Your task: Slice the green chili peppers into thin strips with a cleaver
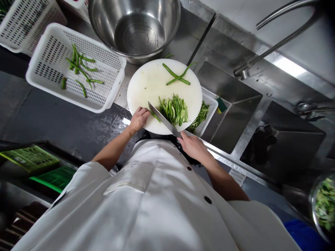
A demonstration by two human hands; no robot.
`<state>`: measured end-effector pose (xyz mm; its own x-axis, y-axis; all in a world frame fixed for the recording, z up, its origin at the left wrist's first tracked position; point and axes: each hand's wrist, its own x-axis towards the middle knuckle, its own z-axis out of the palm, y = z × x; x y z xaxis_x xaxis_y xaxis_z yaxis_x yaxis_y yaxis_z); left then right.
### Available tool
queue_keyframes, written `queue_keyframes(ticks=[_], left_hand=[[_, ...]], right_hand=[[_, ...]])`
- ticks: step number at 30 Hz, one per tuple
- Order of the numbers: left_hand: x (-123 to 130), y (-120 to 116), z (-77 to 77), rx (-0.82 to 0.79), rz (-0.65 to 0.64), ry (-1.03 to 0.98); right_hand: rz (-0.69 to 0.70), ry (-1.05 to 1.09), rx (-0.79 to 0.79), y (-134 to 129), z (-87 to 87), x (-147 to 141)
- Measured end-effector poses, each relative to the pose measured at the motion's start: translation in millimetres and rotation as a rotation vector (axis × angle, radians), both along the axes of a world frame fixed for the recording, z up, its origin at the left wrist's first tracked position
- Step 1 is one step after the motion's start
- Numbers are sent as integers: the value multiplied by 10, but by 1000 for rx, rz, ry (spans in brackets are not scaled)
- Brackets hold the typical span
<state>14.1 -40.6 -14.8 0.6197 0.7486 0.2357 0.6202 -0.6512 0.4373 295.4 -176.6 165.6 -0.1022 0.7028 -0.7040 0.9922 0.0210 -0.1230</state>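
Green pepper (156,118) slim, nearly straight; left hand (139,119) pinching one end; right hand (193,144) gripping knife (165,121).

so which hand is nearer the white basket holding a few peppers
Left. The left hand sits near the basket, not touching; the right hand, on the knife, is farther right.

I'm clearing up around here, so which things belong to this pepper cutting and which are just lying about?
Belongs:
- knife, in right hand
- green pepper, at left hand
- cutting board
- cut peppers
- probably the basket of peppers

Apparently lying about:
- steel bowl
- sponge
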Motion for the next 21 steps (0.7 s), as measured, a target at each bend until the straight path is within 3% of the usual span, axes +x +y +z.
queue_keyframes(ticks=[7,11,14,18,21], left_hand=[[79,25,-8,-19,36,0],[84,27,-12,-16,22,-1],[78,19,-16,-8,12,2],[66,21,-24,-36,0,-3],[46,48,-25,-34,15,-27]], right_hand=[[13,-55,-16,94,223,65],[7,-5,-40,144,215,67],[-22,82,-47,224,36,-53],[-86,121,14,329,-334,-278],[-98,136,43,380,-488,-286]])
